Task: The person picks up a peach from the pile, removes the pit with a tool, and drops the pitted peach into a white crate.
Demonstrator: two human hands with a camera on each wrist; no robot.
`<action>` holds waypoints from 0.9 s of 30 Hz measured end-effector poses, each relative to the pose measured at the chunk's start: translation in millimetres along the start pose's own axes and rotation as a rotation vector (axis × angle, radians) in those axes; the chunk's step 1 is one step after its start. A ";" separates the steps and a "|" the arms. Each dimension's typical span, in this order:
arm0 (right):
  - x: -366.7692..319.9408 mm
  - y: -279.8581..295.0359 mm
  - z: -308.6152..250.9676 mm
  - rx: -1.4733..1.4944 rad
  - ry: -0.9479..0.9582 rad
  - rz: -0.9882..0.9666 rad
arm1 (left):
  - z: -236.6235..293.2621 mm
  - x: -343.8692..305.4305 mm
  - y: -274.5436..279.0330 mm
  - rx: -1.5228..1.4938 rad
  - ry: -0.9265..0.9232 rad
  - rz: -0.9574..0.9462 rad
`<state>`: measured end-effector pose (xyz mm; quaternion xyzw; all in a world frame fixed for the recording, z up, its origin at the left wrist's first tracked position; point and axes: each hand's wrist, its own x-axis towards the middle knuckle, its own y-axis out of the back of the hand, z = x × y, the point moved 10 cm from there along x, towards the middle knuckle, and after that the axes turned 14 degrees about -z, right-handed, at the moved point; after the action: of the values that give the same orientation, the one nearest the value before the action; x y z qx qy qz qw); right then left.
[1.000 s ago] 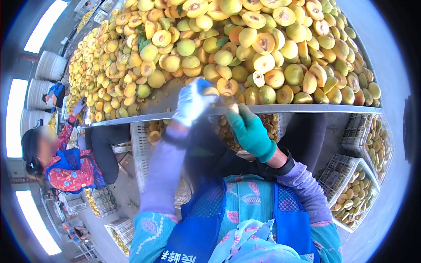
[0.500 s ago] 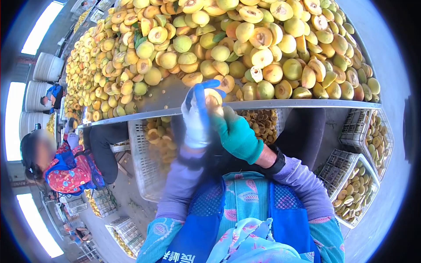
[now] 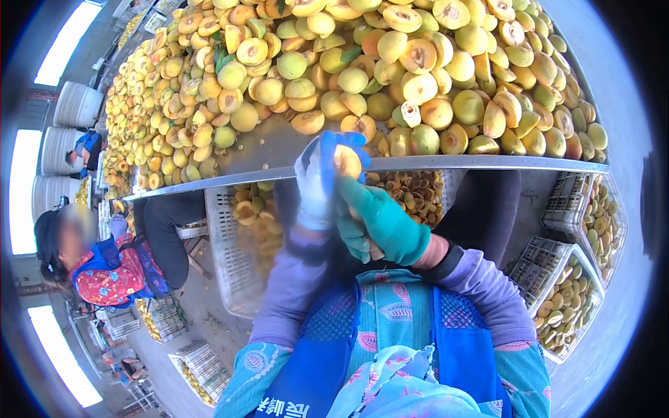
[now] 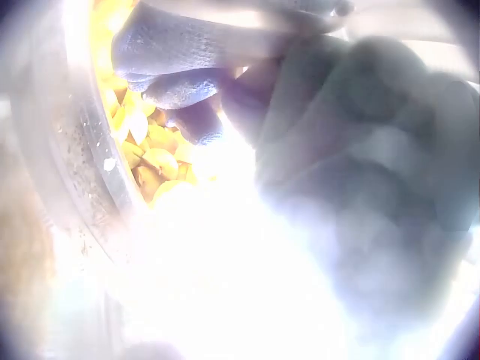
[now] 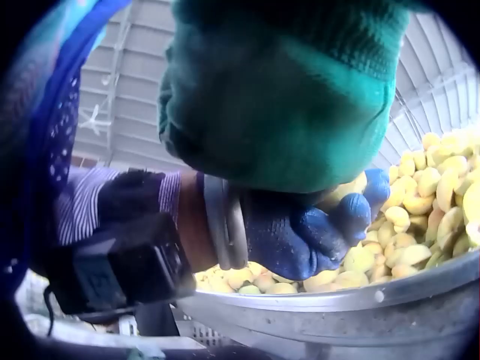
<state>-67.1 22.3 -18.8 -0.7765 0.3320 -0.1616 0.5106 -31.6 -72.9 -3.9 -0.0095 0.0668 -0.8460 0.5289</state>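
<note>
My left hand (image 3: 322,177), in a white glove with blue fingers, grips a yellow peach half (image 3: 346,161) just in front of the metal table's rim (image 3: 488,165). My right hand (image 3: 380,219), in a green glove, is pressed against it from below, with its fingers curled round what looks like a small pale tool (image 3: 368,237). From the right wrist the green glove (image 5: 277,97) sits over the blue fingers (image 5: 300,240) and the fruit (image 5: 341,187). The left wrist view is washed out, showing only blue fingertips (image 4: 180,67).
A big heap of whole and halved peaches (image 3: 390,76) covers the table. White crates (image 3: 237,251) of cut halves stand below the rim, and more crates (image 3: 568,299) stand at the right. Another worker (image 3: 97,265) sits at the left.
Both hands have drawn back from the table's rim toward my body. The left hand brought the peach half along, and the right hand moved in under it.
</note>
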 end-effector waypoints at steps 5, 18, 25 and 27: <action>4.9 -35.3 6.4 0.730 -0.081 -0.552 | -2.7 -4.7 -4.1 -0.295 0.073 0.025; -25.3 38.2 -5.5 -0.198 -0.032 0.198 | 26.1 31.1 145.2 1.309 0.424 0.226; -29.8 53.0 -65.4 -0.986 0.423 0.488 | -52.0 99.4 133.5 0.977 0.258 -0.049; -29.7 38.7 -81.6 -1.178 0.512 0.544 | -19.6 55.8 87.2 0.333 0.145 -0.068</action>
<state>-150.4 -23.4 -16.2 -0.7508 0.6570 0.0014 -0.0676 20.0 -158.5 -37.1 0.1371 -0.0367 -0.8612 0.4880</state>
